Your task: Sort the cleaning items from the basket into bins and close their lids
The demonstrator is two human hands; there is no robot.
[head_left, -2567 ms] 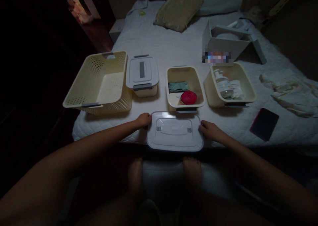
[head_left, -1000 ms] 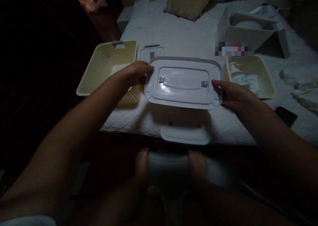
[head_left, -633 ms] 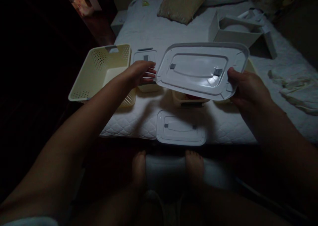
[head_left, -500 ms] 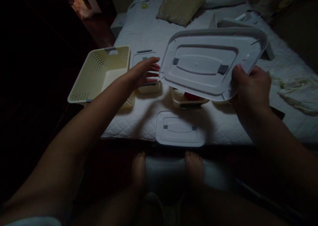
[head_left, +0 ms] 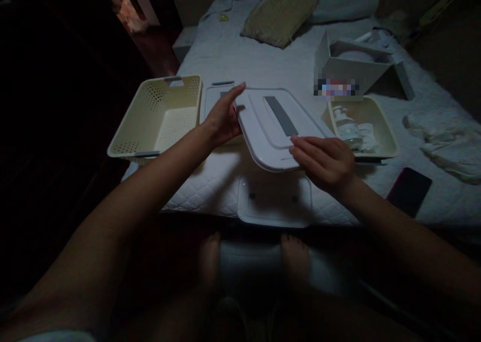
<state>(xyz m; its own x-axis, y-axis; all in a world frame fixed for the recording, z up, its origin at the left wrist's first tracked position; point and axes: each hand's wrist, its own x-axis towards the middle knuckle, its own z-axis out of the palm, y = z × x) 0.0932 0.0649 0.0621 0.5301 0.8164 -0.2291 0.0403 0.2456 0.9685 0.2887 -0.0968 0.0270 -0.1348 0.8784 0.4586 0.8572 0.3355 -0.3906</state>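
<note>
A white plastic lid (head_left: 257,133) with a grey handle strip is held in the air above the bed, tilted, its top side facing me. My right hand (head_left: 326,164) grips its near right edge, fingers lying over the top. At the lid's left edge, my left hand (head_left: 225,116) holds on, its fingers partly hidden by the lid. Below lies a second white lid (head_left: 275,214), flat at the bed's front edge, in shadow. Behind my left hand stands a lidded box (head_left: 210,99), mostly covered by the hand and the held lid.
To the left is a cream perforated basket (head_left: 131,116). On the right, a cream box (head_left: 381,126) contains white bottles, with a phone (head_left: 410,191) in front. Further back are a white open box (head_left: 351,66) and a cushion (head_left: 280,17) on the bed (head_left: 214,46).
The held lid has been turned over, from its underside to its handle side, and brought left and down. My left hand has come onto its edge. The bottle box and phone are now uncovered.
</note>
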